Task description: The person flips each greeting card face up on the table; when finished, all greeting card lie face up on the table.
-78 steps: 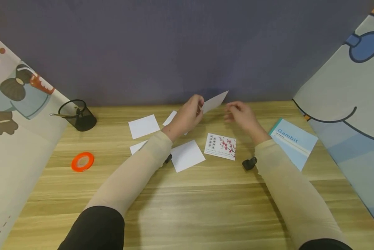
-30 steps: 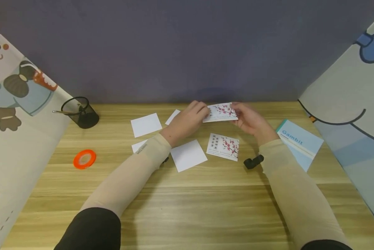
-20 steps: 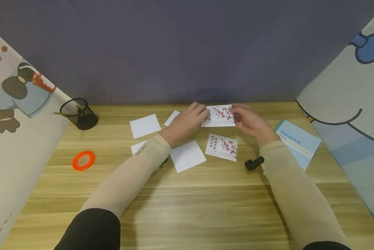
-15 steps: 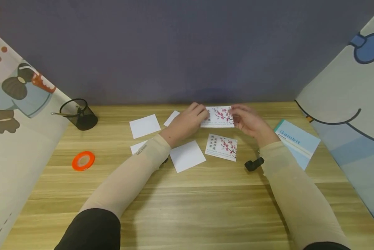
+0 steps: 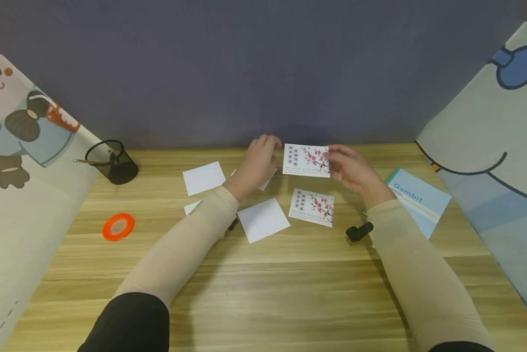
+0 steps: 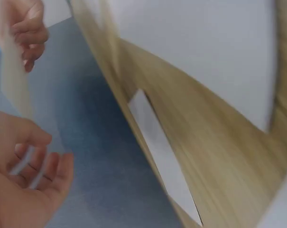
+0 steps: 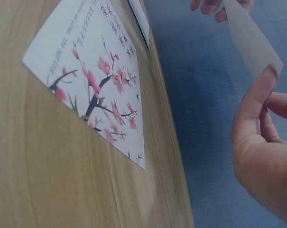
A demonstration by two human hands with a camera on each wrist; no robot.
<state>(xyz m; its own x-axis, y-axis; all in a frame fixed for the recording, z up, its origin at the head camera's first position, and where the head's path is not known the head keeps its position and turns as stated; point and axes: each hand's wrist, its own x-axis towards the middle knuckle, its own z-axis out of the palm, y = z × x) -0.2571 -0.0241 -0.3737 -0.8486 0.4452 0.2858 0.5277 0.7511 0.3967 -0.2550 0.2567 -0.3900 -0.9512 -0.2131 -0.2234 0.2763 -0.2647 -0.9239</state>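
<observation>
Between thumb and fingers, my right hand [image 5: 353, 171] pinches the right edge of a card [image 5: 306, 160] printed with pink blossoms and dark characters. This card is raised above the table, near the back wall. My left hand [image 5: 255, 164] is apart from the card's left edge; the left wrist view shows its fingers [image 6: 62, 173] loosely bent around nothing. A matching blossom card [image 5: 311, 207] lies face up on the table just below the held one. Blank white cards [image 5: 263, 220] lie to the left, one of them partly under my left hand and another partly hidden by the sleeve.
A black mesh pen holder [image 5: 121, 168] with a pencil stands at the back left. In front of it lies an orange roll of tape [image 5: 118, 227]. A light blue "Gambit" booklet [image 5: 417, 200] rests by my right forearm. A dark wall [image 5: 263, 73] rises behind the table.
My left hand took a card over the table and the right hand joined on its other edge, printed side now showing. Just now the left hand let go and moved left.
</observation>
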